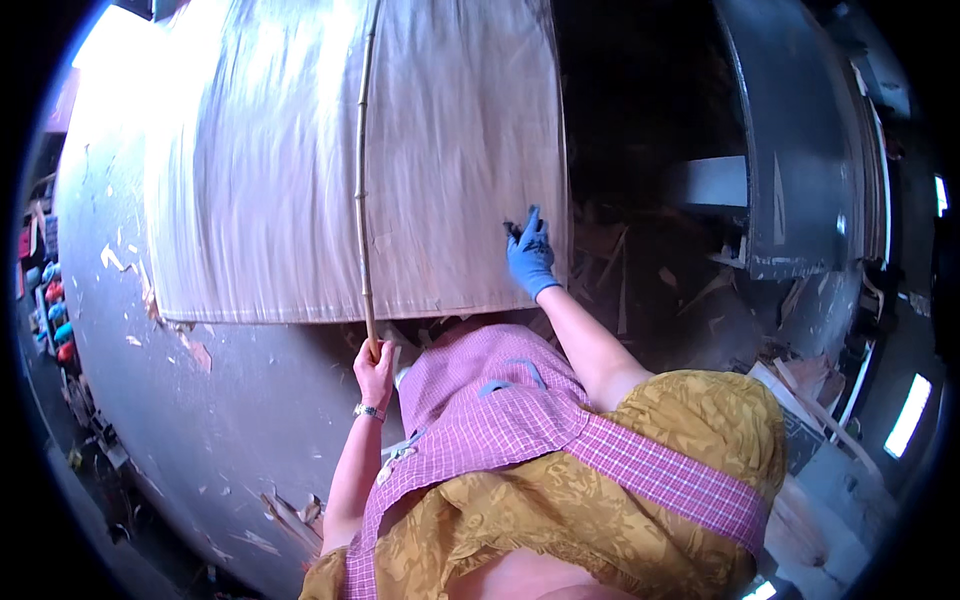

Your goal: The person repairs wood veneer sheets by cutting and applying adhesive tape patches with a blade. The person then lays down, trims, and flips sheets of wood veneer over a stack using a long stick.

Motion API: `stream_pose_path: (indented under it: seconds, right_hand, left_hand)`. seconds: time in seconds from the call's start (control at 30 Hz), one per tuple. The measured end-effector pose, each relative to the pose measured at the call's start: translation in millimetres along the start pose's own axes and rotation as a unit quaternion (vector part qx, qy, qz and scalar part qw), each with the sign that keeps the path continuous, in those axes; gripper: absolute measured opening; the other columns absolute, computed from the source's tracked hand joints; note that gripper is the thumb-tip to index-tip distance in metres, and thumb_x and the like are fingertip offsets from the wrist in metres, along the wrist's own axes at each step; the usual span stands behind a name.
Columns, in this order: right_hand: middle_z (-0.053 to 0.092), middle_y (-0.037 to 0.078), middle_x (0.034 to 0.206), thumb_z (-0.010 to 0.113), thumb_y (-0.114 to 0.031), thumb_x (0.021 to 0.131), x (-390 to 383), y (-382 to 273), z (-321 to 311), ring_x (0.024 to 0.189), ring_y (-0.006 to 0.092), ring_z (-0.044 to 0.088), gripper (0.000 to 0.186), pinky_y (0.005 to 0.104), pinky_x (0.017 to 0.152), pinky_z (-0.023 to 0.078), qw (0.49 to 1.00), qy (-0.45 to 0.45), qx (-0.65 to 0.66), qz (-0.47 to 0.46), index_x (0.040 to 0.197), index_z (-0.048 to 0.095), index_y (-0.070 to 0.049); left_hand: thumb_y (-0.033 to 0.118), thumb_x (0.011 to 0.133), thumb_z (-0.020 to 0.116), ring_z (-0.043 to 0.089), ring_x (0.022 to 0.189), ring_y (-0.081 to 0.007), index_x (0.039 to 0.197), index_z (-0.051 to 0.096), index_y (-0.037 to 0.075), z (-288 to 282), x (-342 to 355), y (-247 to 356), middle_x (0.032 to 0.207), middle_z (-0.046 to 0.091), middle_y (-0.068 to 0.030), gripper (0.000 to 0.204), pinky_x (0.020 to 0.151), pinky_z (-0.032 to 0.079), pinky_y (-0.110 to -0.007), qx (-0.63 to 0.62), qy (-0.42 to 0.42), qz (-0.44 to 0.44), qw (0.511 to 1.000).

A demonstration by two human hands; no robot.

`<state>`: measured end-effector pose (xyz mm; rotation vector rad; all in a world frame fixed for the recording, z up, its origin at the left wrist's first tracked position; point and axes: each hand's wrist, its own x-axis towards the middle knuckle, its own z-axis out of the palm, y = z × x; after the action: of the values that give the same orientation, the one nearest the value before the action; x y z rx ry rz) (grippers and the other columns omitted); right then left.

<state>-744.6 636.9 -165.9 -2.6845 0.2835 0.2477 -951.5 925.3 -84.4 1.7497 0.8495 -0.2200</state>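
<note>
A large pale sheet with wood grain, which looks like veneer (460, 150), spreads out before me; its near edge is close to my apron. My bare left hand (374, 375) is wrapped round the near end of a long, thin bamboo stick (361, 195). The stick runs away from me over the sheet to the top of the picture. My right hand (531, 250), in a blue glove with dark fingertips, is over the sheet near its right edge. Its fingers are stretched out, with nothing visible in them. Whether they press on the sheet I cannot tell.
Broken veneer scraps (800, 395) lie at the right, below a dark upright panel (800, 140). A dark gap separates the panel from the sheet. More scraps are strewn over the grey floor (240, 420) at the left. Colourful items (58, 315) line the far left.
</note>
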Motion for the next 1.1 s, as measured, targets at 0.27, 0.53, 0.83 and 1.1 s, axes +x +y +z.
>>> stream_pose_path:
  seconds: [0.27,0.53,0.83,1.1]
  right_hand:
    - [0.057,0.018,0.111,0.058,-0.024,0.087,41.2,-10.0,46.9,0.102,0.0380,0.059,0.028,0.0496,0.081,0.052,0.982,0.026,-0.183,0.049,0.109,0.056,-0.007]
    - [0.066,0.021,0.108,0.062,-0.032,0.091,12.4,-158.1,-24.1,0.095,0.0343,0.066,0.042,0.0416,0.083,0.052,0.997,0.052,0.051,-0.015,0.124,0.059,-0.005]
    - [0.065,0.018,0.120,0.066,-0.028,0.089,2.6,-406.9,31.4,0.109,0.0280,0.064,0.050,0.0347,0.093,0.050,0.916,-0.133,0.336,-0.176,0.130,0.055,-0.001]
    - [0.067,0.018,0.114,0.065,-0.022,0.091,-52.3,-500.5,35.1,0.100,0.0229,0.068,0.042,0.0329,0.085,0.052,0.847,-0.203,0.381,-0.311,0.126,0.058,0.000]
  left_hand:
    - [0.018,0.091,0.065,0.044,0.061,-0.0044,0.078,0.056,0.002,-51.0,78.3,-0.8,0.064,0.049,0.0043,0.023,0.054,0.038,-0.023,-0.007,-0.059,0.054,0.997]
    - [0.022,0.090,0.064,0.045,0.058,-0.0078,0.082,0.059,0.001,-116.3,127.1,-8.7,0.061,0.048,0.0005,0.024,0.053,0.039,-0.028,0.002,-0.070,0.065,0.995]
    - [0.018,0.068,0.073,0.059,0.095,-0.0323,0.134,0.026,0.009,-115.3,156.0,-63.0,0.095,0.062,-0.0201,0.081,0.079,0.051,-0.041,0.081,-0.164,0.176,0.967]
    - [0.028,0.089,0.071,0.040,0.042,-0.0079,0.085,0.066,0.010,-88.7,130.6,-55.5,0.059,0.051,0.0063,0.019,0.043,0.037,-0.023,-0.332,-0.007,-0.125,0.935]
